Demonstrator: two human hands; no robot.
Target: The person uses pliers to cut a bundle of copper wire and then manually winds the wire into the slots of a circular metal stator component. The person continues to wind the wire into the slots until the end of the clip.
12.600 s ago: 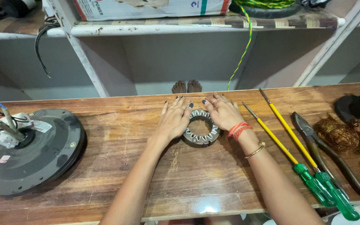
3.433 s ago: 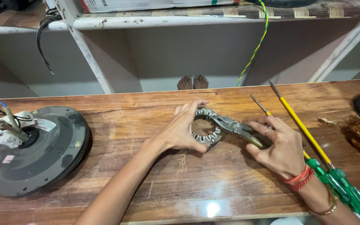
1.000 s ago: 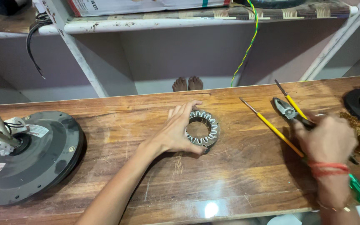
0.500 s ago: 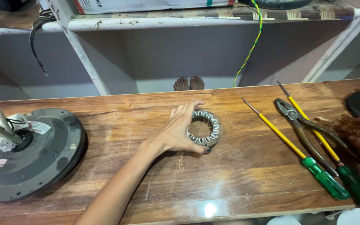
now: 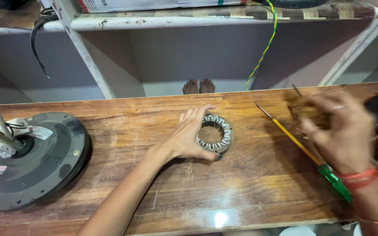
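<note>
**Right hand swinging back over the tools**

Head view: right hand (image 5: 344, 133) is returning blurred from the bench's three o'clock edge, grip impossible to tell. Left hand (image 5: 189, 137) is cupping the stator ring (image 5: 215, 134), fingers spread around its nine o'clock rim; likely heavy, rigid steel, best held by the outer rim.

I see a glossy, scratched wooden surface (image 5: 250, 192), a dull metal stator ring (image 5: 215, 133), and a matt, probably metal, fan housing (image 5: 44, 161).
</note>
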